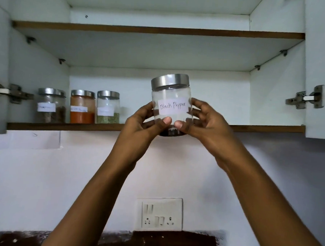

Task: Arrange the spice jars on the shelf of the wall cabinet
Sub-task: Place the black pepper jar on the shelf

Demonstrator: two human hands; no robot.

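Black Pepper jar (171, 104) is upright before the lower shelf (266, 128) edge, well right of three shelved jars (82, 107). My left hand (138, 129) and right hand (205, 125) curl round its lower body. Nearly empty: judged light, smooth, slip-prone. Grip the body, not the lid (170, 82).

On the pale wall (267, 184) facing me sits a white switch-and-socket plate (159, 213), just above a dark, speckled surface (170, 243) along the bottom edge, and a pale sheet (25, 140) lies flat against the wall at far left.
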